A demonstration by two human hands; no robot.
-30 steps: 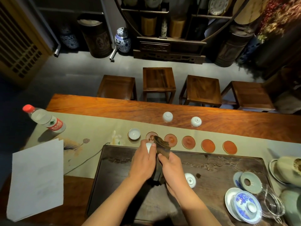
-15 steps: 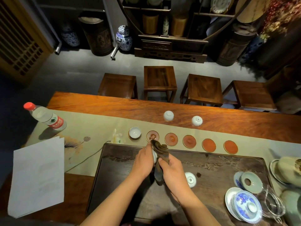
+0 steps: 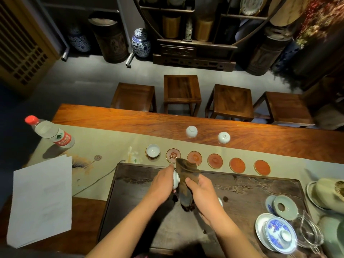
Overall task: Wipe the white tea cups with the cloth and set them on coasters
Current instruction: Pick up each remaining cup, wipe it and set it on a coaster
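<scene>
My left hand (image 3: 161, 185) grips a white tea cup (image 3: 175, 180) over the dark tea tray (image 3: 251, 190). My right hand (image 3: 202, 192) presses a brown cloth (image 3: 186, 175) against that cup; the cloth hangs down between both hands. One white cup (image 3: 152, 151) stands upright on the leftmost coaster. Several empty round orange-brown coasters (image 3: 215, 160) line the runner to its right. Two white cups (image 3: 191, 131) (image 3: 224, 137) sit upside down on the bare wood beyond. Another white cup (image 3: 220, 201) peeks out from behind my right wrist on the tray.
A plastic water bottle (image 3: 51, 134) with a red cap stands at the left, a sheet of paper (image 3: 40, 200) near it. Blue-and-white lidded bowl (image 3: 279, 233), a celadon lid (image 3: 284, 207) and glassware (image 3: 309, 233) crowd the tray's right end. Four wooden stools (image 3: 181, 92) stand beyond the table.
My hands have turned the cup and cloth a little: the cloth now hangs lower between them. The view has shifted slightly. Nothing else on the table moved.
</scene>
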